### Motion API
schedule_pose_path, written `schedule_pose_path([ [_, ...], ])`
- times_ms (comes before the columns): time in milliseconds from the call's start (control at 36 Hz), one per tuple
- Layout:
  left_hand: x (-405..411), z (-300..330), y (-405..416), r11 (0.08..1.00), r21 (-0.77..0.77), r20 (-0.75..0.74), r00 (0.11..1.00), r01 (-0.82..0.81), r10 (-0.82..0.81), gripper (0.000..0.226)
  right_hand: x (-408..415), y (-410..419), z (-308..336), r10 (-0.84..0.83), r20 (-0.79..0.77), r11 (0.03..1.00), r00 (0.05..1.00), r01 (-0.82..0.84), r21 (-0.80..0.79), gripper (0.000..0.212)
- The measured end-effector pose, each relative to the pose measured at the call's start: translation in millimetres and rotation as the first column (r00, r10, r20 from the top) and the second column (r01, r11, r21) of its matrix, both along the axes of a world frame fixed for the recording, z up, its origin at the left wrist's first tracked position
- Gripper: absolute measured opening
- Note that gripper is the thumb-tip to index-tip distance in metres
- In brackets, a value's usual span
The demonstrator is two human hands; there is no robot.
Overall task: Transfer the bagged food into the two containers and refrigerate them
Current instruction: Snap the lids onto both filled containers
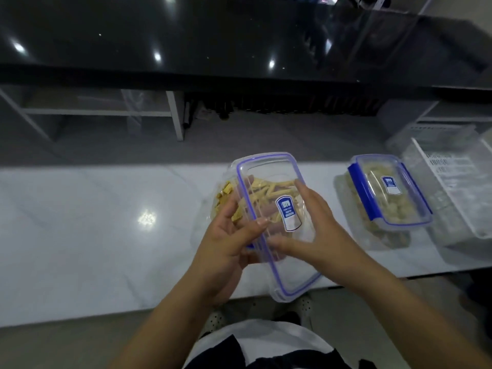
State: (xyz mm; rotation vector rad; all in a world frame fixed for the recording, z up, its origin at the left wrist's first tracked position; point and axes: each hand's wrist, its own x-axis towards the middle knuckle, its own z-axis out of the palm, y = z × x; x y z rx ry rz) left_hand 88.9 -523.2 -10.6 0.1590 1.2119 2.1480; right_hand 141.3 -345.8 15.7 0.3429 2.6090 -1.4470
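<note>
Two hands hold a clear lid (pixel 277 225) with a blue seal above the white surface (pixel 80 222). The left hand (pixel 226 241) grips the lid's left edge with curled fingers; the right hand (pixel 314 230) pinches its right side between thumb and fingers. Through the lid, yellow food (pixel 262 194) shows in a clear tub (pixel 222 193) beneath. To the right, a second tub (pixel 388 193), closed with blue clips, sits on a clear bag (pixel 383 235). Further right lies another clear bag (pixel 452 187).
</note>
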Motion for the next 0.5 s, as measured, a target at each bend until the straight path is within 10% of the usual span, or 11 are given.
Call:
schedule_pose_path([
  [111,8.0,1.9,7.7,1.0,-0.003,-0.075,0.997,-0.024,0.024,0.062,-7.7,-8.0,2.5,0.018,0.061,0.992,0.998,-0.026,0.122,0.138],
  [306,-6.9,-1.5,-7.6,0.999,-0.026,-0.127,0.992,-0.026,0.023,0.058,-25.1,8.2,-0.2,0.022,0.021,0.988,1.0,-0.024,0.151,0.128],
  [417,-15.3,-21.1,-22.0,0.857,-0.308,-0.266,0.903,-0.412,0.338,0.035,-43.1,46.8,-2.2,0.044,0.117,0.923,0.992,-0.085,0.376,0.123],
  [500,-12.0,-42.4,-31.7,0.778,-0.474,-0.229,0.911,-0.412,0.343,0.044,-57.7,63.2,-11.6,0.077,0.197,0.884,0.977,-0.158,0.439,0.124],
])
